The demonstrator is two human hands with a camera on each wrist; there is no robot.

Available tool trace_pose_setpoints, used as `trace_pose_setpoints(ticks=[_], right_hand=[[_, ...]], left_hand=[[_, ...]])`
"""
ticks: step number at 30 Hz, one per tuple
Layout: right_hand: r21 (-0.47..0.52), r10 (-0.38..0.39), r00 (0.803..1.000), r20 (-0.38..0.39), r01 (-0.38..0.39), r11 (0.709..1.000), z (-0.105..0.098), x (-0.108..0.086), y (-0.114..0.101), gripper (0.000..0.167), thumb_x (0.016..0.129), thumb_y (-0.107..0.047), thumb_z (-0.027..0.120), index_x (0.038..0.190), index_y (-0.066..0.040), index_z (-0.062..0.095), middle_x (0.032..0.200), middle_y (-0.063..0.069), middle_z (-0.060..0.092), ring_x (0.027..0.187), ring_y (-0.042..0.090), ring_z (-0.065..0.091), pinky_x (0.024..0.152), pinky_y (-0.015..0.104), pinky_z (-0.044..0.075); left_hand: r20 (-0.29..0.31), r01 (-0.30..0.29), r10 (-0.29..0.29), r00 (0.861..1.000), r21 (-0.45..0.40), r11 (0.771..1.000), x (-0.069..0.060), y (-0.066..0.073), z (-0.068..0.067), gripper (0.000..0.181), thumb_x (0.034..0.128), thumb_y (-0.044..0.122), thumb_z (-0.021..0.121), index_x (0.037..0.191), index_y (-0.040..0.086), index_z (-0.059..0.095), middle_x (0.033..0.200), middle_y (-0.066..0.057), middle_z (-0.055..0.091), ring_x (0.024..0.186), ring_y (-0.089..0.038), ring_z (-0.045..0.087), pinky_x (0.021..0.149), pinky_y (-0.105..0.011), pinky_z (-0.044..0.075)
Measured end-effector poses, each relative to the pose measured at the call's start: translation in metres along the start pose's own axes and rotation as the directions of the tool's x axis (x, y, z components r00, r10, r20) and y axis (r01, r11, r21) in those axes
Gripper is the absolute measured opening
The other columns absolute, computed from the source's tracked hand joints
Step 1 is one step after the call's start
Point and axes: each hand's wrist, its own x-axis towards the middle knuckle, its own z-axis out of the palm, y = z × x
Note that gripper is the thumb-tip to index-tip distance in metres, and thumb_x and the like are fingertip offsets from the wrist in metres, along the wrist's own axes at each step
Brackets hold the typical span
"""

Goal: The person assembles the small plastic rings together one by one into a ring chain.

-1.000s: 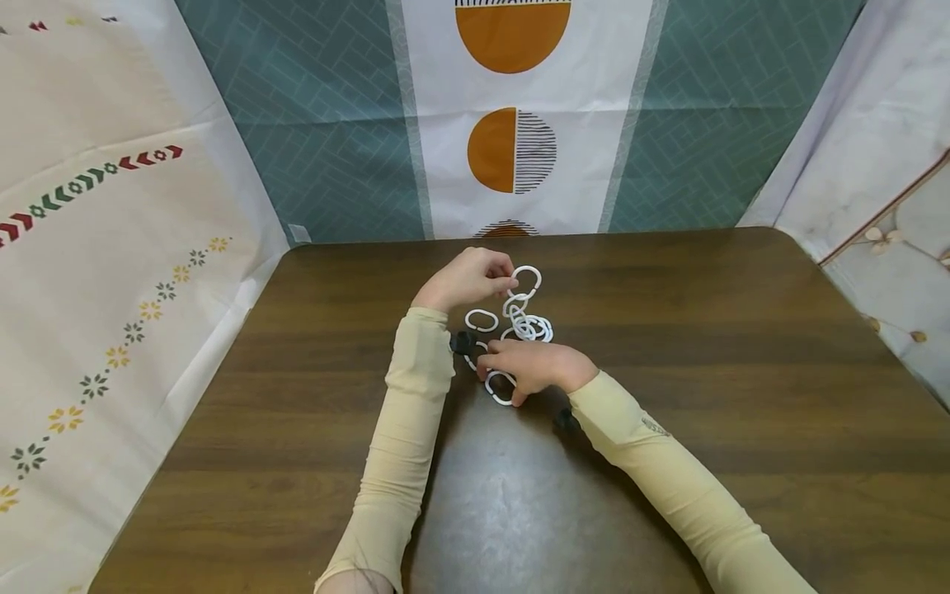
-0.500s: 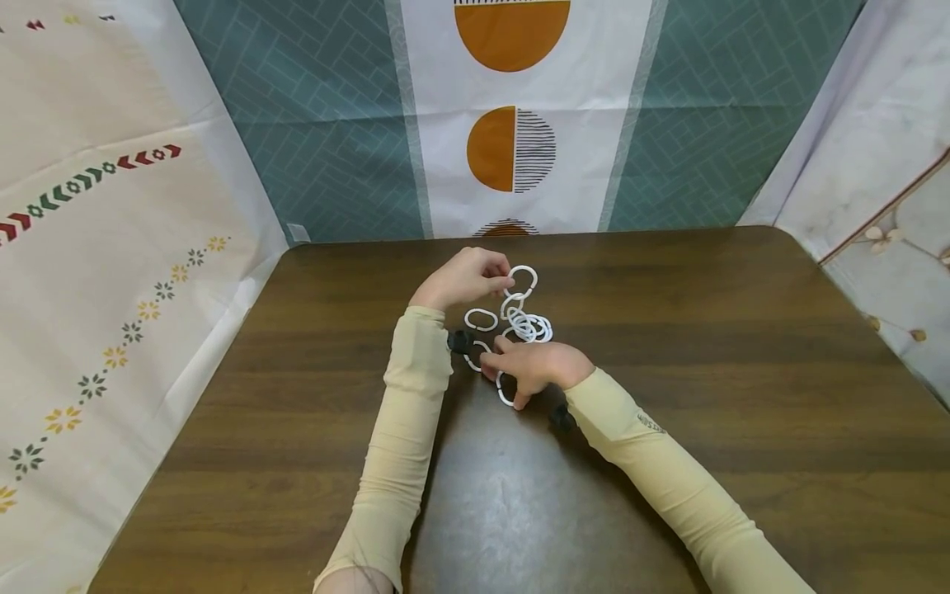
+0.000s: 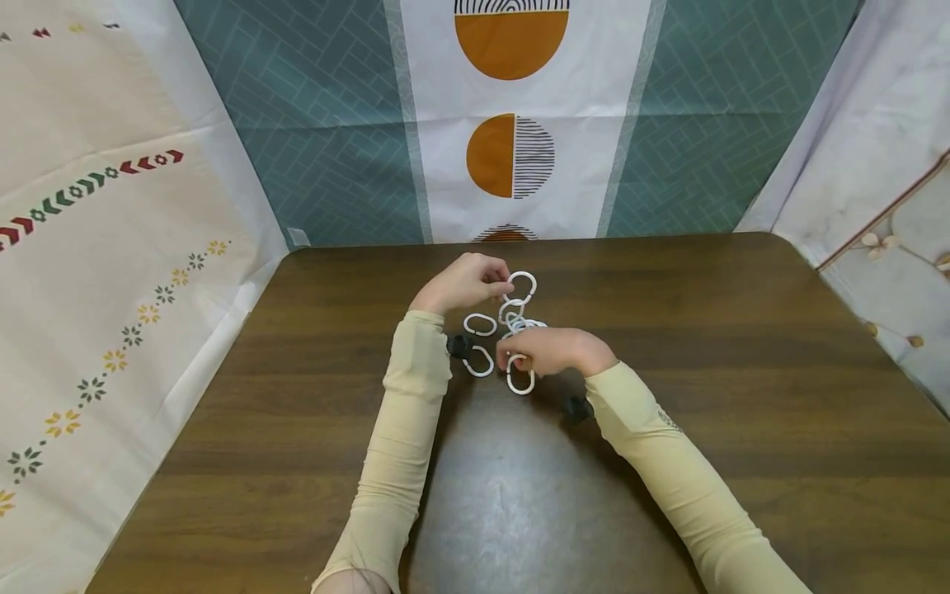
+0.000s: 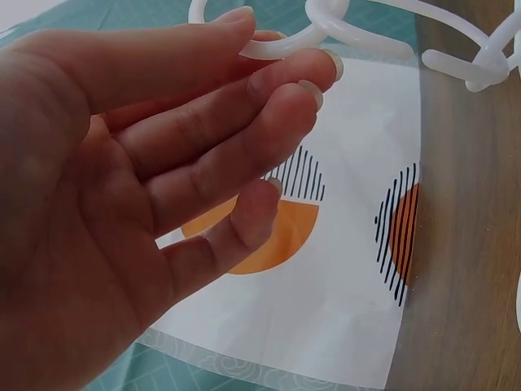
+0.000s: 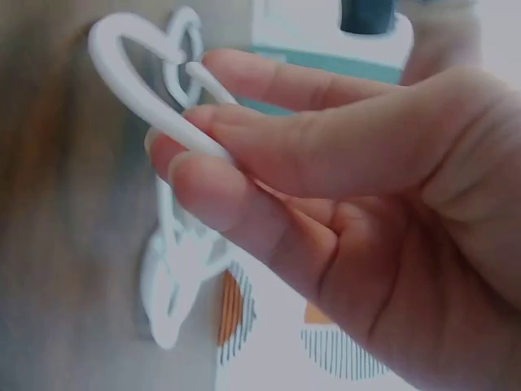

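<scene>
On the wooden table (image 3: 297, 429), near the left hand (image 3: 463, 283) and the right hand (image 3: 552, 350), a white chain (image 3: 522, 322) is lying heaped; the left is pinching its end, the right a gapped link (image 5: 138, 90), while two loose links (image 3: 478, 333) are resting nearby. All are probably feeling light, stiff, slightly springy and slick, and the plain curve opposite the gap is likely offering the surest hold
</scene>
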Motion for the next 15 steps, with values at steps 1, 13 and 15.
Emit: trace_pose_setpoints(ticks=[1, 13, 15], right_hand=[[0.034, 0.012, 1.0, -0.022, -0.011, 0.999, -0.003, -0.003, 0.002, 0.027, 0.09, 0.011, 0.048, 0.107, -0.004, 0.061, 0.084, 0.008, 0.059, 0.072, 0.012, 0.051, 0.063, 0.02, 0.044], [0.235, 0.14, 0.91, -0.39, -0.049, 0.971, -0.031, -0.036, 0.033, 0.012, 0.095, 0.004, 0.052, 0.103, 0.003, 0.061, 0.081, 0.017, 0.068, 0.059, 0.026, 0.064, 0.059, 0.03, 0.052], [0.255, 0.171, 0.892, -0.419, -0.065, 0.965, -0.035, -0.041, 0.037, 0.01, 0.096, 0.001, 0.054, 0.102, 0.002, 0.061, 0.077, 0.016, 0.068, 0.057, 0.021, 0.062, 0.059, 0.032, 0.053]], left_hand=[[0.0, -0.007, 0.007, 1.0, 0.0, 1.0, 0.0, 0.0, 0.0, 0.016, 0.0949, 0.018, 0.062, 0.097, 0.003, 0.068, 0.08, -0.006, 0.07, 0.074, -0.015, 0.064, 0.071, -0.026, 0.048], [-0.037, -0.011, 0.011, 0.999, 0.003, 1.0, -0.001, 0.0, -0.003, 0.012, 0.0947, 0.018, 0.062, 0.092, 0.008, 0.068, 0.08, -0.005, 0.071, 0.073, -0.015, 0.063, 0.072, -0.027, 0.049], [-0.051, -0.016, 0.016, 0.999, -0.006, 1.0, -0.001, 0.0, -0.003, 0.012, 0.0949, 0.018, 0.062, 0.092, 0.007, 0.068, 0.08, -0.006, 0.071, 0.073, -0.015, 0.063, 0.071, -0.027, 0.049]])
